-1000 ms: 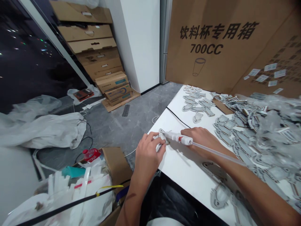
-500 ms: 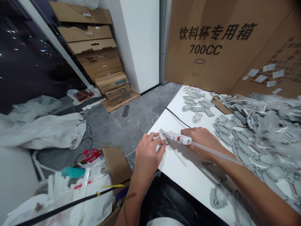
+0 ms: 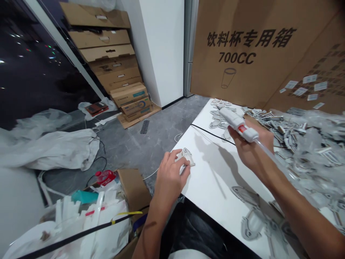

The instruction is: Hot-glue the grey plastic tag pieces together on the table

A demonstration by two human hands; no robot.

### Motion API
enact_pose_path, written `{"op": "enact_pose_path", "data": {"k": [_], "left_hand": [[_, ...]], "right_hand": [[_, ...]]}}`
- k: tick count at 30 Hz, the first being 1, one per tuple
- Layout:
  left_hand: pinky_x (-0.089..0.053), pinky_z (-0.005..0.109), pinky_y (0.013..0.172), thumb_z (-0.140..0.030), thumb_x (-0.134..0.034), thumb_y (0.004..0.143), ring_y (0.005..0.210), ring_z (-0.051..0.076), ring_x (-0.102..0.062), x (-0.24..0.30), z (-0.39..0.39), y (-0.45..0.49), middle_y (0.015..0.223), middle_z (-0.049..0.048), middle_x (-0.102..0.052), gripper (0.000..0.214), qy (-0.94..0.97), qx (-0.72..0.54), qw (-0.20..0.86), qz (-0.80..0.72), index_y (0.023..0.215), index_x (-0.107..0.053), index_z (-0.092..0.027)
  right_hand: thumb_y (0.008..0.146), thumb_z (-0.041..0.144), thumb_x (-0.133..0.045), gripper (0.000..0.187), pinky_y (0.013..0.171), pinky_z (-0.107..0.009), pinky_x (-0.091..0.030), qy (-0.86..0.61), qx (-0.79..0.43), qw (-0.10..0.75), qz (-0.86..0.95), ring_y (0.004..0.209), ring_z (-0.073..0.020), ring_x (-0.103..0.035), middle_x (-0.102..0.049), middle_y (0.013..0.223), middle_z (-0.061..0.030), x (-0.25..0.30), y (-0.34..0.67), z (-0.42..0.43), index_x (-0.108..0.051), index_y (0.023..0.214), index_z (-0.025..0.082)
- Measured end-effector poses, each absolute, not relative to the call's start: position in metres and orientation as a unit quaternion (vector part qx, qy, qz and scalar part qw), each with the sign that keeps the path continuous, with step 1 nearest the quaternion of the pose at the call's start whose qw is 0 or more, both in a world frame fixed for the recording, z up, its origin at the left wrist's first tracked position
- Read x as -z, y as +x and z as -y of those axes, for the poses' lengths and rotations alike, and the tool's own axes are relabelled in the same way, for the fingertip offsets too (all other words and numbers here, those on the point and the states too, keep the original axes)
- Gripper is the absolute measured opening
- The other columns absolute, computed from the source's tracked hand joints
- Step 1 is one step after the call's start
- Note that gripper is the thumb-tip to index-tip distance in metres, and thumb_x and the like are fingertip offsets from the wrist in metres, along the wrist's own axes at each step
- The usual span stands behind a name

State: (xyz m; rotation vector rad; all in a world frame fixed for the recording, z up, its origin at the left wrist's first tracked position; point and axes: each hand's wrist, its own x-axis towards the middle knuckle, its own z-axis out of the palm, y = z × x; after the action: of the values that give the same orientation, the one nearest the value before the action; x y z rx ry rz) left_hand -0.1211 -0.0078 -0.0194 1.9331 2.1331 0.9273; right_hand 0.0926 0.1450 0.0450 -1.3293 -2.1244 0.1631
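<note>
My left hand (image 3: pixel 170 175) rests at the near-left corner of the white table (image 3: pixel 210 172), its fingers pinched on a small grey flat piece (image 3: pixel 186 155) that lies on the tabletop. My right hand (image 3: pixel 249 145) is raised above the table, closed round a white glue gun (image 3: pixel 237 124) with a red band; its nozzle points up and to the left, and a clear stick trails back along my forearm. The glue gun is well apart from the piece.
A heap of grey flat pieces (image 3: pixel 293 144) and clear plastic covers the table's right side, more lie near my right forearm. A big "700CC" cardboard box (image 3: pixel 242 50) stands behind. A black cable (image 3: pixel 207 131) crosses the table. Boxes, white bags and a scrap bin are on the floor at left.
My right hand has lifted the glue gun away from the small piece, up and to the right. My left hand stays on the piece.
</note>
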Motion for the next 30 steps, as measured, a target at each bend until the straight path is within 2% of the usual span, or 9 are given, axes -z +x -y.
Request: {"op": "enact_pose_path", "data": {"k": [3,5,9,13,16,20,24,26,30], "left_hand": [[-0.051,0.048,0.1,-0.017,-0.066,0.098,0.125,0.03,-0.057,0.02,0.006,-0.122,0.134,0.0075,-0.066,0.007,0.644,-0.309,0.073,-0.696,0.097,-0.066,-0.024],[-0.05,0.047,0.1,-0.016,-0.064,0.099,0.125,0.029,-0.056,0.02,0.005,-0.122,0.13,0.0074,-0.067,0.009,0.647,-0.312,0.077,-0.692,0.097,-0.063,-0.024],[-0.049,0.042,0.093,-0.015,-0.066,0.097,0.105,0.024,-0.059,0.02,0.003,-0.121,0.112,0.0041,-0.067,0.014,0.631,-0.337,0.075,-0.695,0.089,-0.058,-0.024],[-0.047,0.039,0.082,-0.022,-0.07,0.096,0.088,0.021,-0.056,0.02,0.003,-0.121,0.089,0.0,-0.061,0.023,0.6,-0.356,0.075,-0.713,0.081,-0.052,-0.024],[-0.049,0.04,0.088,-0.017,-0.069,0.093,0.097,0.023,-0.059,0.019,0.004,-0.121,0.099,0.0013,-0.062,0.015,0.589,-0.379,0.103,-0.706,0.097,-0.057,-0.025],[-0.05,0.043,0.102,-0.006,-0.057,0.09,0.118,0.025,-0.057,0.021,0.005,-0.125,0.129,0.0056,-0.062,0.047,0.581,-0.379,0.139,-0.707,0.131,-0.054,-0.028],[-0.04,0.044,0.12,0.0,-0.049,0.089,0.144,0.025,-0.044,0.026,-0.002,-0.136,0.154,0.0067,-0.051,0.07,0.624,-0.372,0.156,-0.669,0.152,-0.044,-0.03],[-0.039,0.044,0.121,-0.002,-0.05,0.09,0.146,0.025,-0.044,0.027,-0.008,-0.143,0.153,0.0072,-0.053,0.072,0.645,-0.354,0.164,-0.657,0.155,-0.043,-0.031],[-0.043,0.048,0.113,-0.011,-0.059,0.094,0.132,0.028,-0.054,0.025,-0.02,-0.148,0.137,0.0065,-0.064,0.061,0.668,-0.301,0.145,-0.665,0.151,-0.05,-0.031]], "right_hand": [[0.102,0.044,-0.047,0.034,0.066,-0.036,-0.034,-0.515,-0.114,0.303,0.794,0.066,-0.023,-0.049,-0.059,0.072,-0.0046,-0.049,0.093,-0.147,-0.042,0.073,0.027],[0.1,0.045,-0.051,0.033,0.064,-0.035,-0.034,-0.529,-0.151,0.29,0.783,0.063,-0.0223,-0.05,-0.059,0.07,-0.0037,-0.049,0.091,-0.147,-0.044,0.073,0.027],[0.098,0.049,-0.053,0.034,0.065,-0.035,-0.034,-0.534,-0.153,0.279,0.783,0.066,-0.0233,-0.052,-0.062,0.071,-0.0041,-0.049,0.089,-0.147,-0.046,0.073,0.027],[0.097,0.051,-0.054,0.033,0.065,-0.034,-0.034,-0.52,-0.189,0.296,0.779,0.065,-0.0223,-0.049,-0.059,0.068,-0.0021,-0.048,0.09,-0.148,-0.048,0.074,0.027],[0.097,0.051,-0.053,0.033,0.065,-0.034,-0.034,-0.523,-0.191,0.285,0.78,0.064,-0.0218,-0.048,-0.06,0.068,-0.0017,-0.047,0.091,-0.149,-0.048,0.074,0.027],[0.097,0.05,-0.053,0.033,0.066,-0.034,-0.035,-0.517,-0.194,0.279,0.786,0.067,-0.0222,-0.052,-0.063,0.071,-0.0026,-0.044,0.091,-0.152,-0.049,0.074,0.027],[0.096,0.051,-0.053,0.034,0.064,-0.033,-0.033,-0.522,-0.194,0.275,0.784,0.065,-0.0218,-0.051,-0.063,0.069,-0.0026,-0.042,0.089,-0.153,-0.049,0.072,0.026],[0.097,0.049,-0.052,0.033,0.063,-0.032,-0.032,-0.526,-0.196,0.26,0.786,0.064,-0.0214,-0.05,-0.063,0.07,-0.0026,-0.042,0.089,-0.153,-0.049,0.073,0.026],[0.097,0.047,-0.05,0.032,0.063,-0.032,-0.032,-0.528,-0.194,0.24,0.791,0.065,-0.0215,-0.051,-0.065,0.073,-0.0033,-0.045,0.088,-0.152,-0.051,0.073,0.025]]}}
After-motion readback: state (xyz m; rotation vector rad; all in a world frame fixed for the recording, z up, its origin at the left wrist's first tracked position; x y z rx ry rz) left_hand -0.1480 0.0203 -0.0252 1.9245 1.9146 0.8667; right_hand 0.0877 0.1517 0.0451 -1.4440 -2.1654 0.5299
